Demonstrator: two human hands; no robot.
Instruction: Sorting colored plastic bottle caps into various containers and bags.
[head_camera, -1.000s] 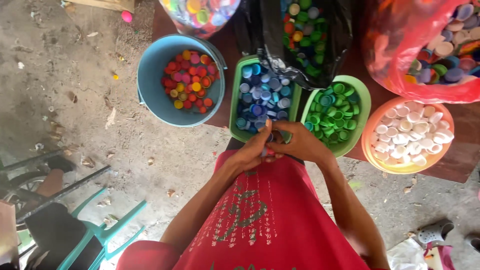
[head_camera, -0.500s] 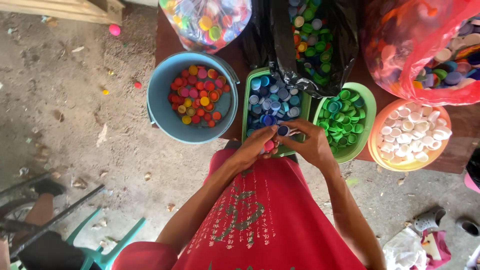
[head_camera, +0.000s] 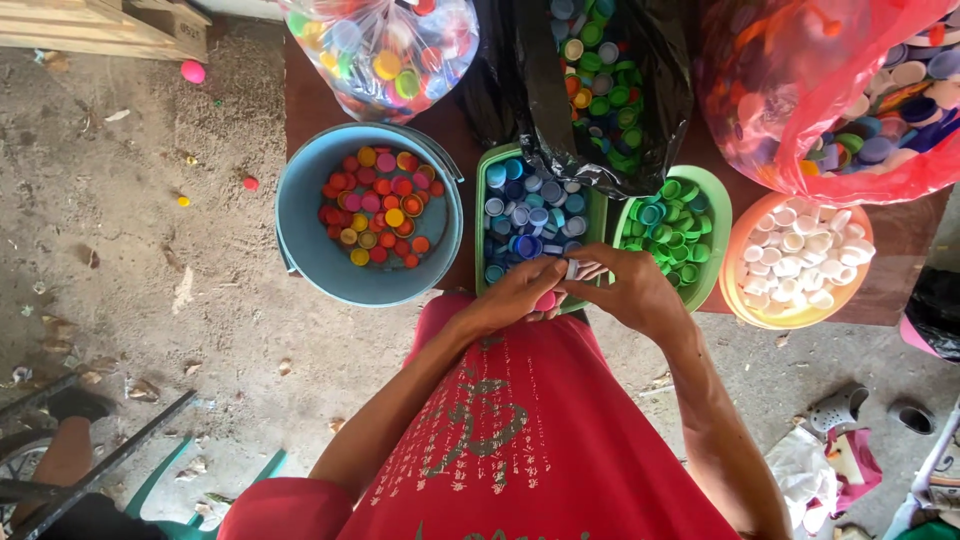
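Pink bottle cap (head_camera: 546, 300) pinched between the fingers of the left hand (head_camera: 510, 298), with a small white piece (head_camera: 574, 268) held at the fingertips of the right hand (head_camera: 625, 290); both hands pressed close together at centre frame, just above the near edge of the brown tabletop (head_camera: 300, 110). Directly at 12 o'clock from the hands, a green tray of blue caps (head_camera: 487, 190), touching a second green tray of green caps (head_camera: 722, 225) at 2 o'clock. Farther toward 3 o'clock, an orange bowl of white caps (head_camera: 740, 290). Toward 10 o'clock, a blue bucket (head_camera: 305, 235) holding red, orange and yellow caps. Beyond the trays, at 12 o'clock, a black bag (head_camera: 655, 60) of mostly green caps; at 11 o'clock a clear bag (head_camera: 385, 55) of mixed caps; at 1 o'clock a red bag (head_camera: 780, 90) of mixed caps. Scattered on the dirt floor (head_camera: 120, 220) at 9 to 10 o'clock, a few loose caps. Below the hands, at 6 o'clock, a red printed shirt (head_camera: 520, 450).
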